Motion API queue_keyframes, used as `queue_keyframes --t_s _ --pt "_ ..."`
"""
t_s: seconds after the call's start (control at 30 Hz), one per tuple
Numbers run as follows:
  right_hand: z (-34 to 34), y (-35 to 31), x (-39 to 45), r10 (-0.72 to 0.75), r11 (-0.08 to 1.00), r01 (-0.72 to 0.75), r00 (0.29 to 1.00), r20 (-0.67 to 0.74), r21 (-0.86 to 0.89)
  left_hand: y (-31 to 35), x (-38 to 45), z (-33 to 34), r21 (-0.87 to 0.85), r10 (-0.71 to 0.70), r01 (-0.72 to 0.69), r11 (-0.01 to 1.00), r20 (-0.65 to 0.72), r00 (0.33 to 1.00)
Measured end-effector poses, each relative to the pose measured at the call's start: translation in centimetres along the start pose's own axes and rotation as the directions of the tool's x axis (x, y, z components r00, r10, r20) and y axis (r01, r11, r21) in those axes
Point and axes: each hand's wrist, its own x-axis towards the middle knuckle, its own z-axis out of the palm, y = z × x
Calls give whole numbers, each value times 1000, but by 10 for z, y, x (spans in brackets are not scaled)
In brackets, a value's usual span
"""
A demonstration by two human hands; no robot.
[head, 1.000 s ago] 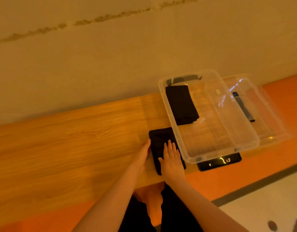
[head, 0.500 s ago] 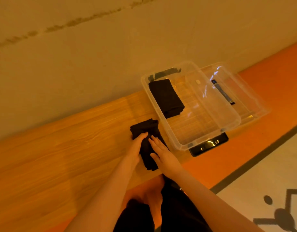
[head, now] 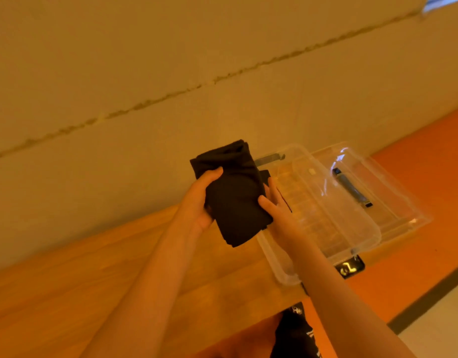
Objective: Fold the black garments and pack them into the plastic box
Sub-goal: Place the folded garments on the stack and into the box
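garment (head: 234,200) folded and black, flat on the wooden table (head: 67,280) a second ago, is now being held up in the air by us, just left of the plastic box (head: 326,223). our left hand (head: 196,205) is gripping its left edge, thumb curled on top; our right hand (head: 277,202) is clasping its right edge. its long axis is tilting from lower right up toward the wall (head: 145,73). we are making out no readable writing.
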Motion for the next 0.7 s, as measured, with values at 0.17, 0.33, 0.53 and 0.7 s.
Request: queue_keyframes --t_s 0.17,0.33,0.53,0.7 --pt "-70 -18 23 112 986 -132 976 185 101 -13 49 57 -66 -144 141 988 -40 989" --pt "-138 -41 48 208 962 -231 966 154 149 -44 109 105 -46 -277 275 960 -52 959" --pt "-183 -31 69 405 914 -393 899 -168 100 -98 179 121 33 -346 356 934 -171 923" --pt "-182 -5 85 306 936 -350 854 -421 -30 -139 217 122 84 -290 328 941 -300 909"
